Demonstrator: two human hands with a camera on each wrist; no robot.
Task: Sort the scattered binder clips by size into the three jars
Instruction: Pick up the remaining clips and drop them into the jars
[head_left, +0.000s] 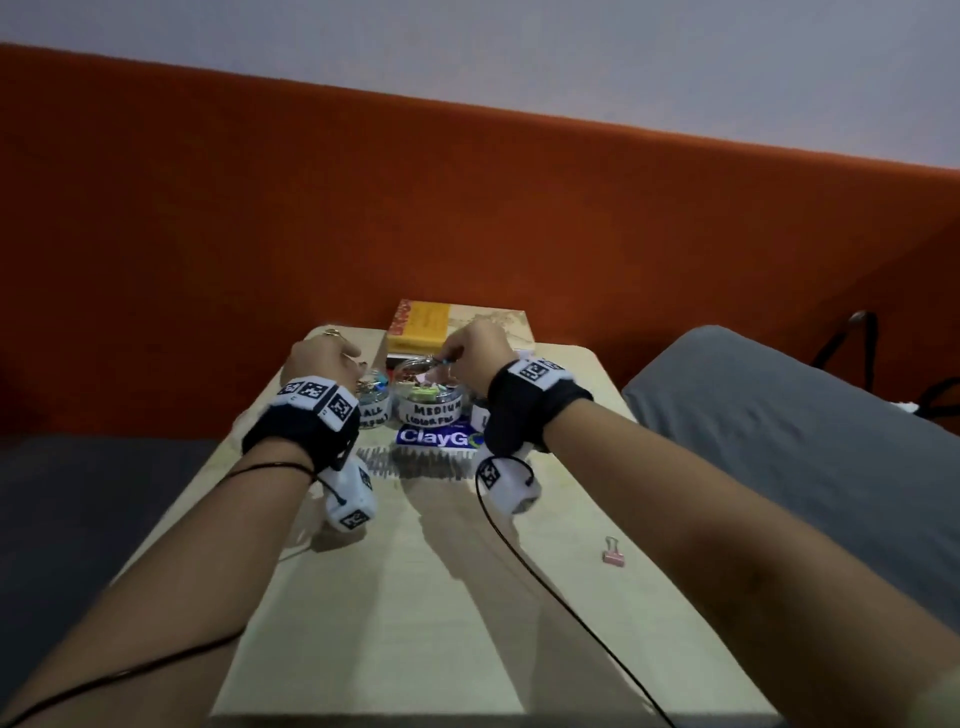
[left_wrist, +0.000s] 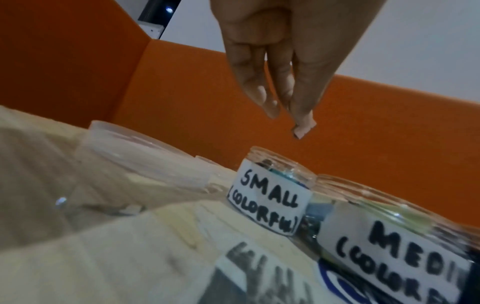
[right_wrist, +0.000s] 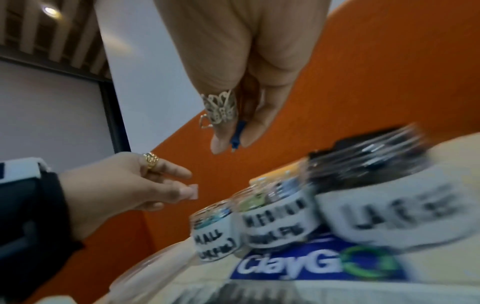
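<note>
Pink small clip (left_wrist: 303, 129): left hand (left_wrist: 272, 67) fingertips are pinching it, just above SMALL jar (left_wrist: 270, 197)
Blue clip (right_wrist: 240, 133): right hand (right_wrist: 241, 67) is pinching it; light, stiff, slippery steel, best held by its body

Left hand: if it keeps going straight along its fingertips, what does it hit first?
Most likely the open mouth of the small jar. The left hand pinches a pale clip pointing down just above that rim, though depth is uncertain.
</note>
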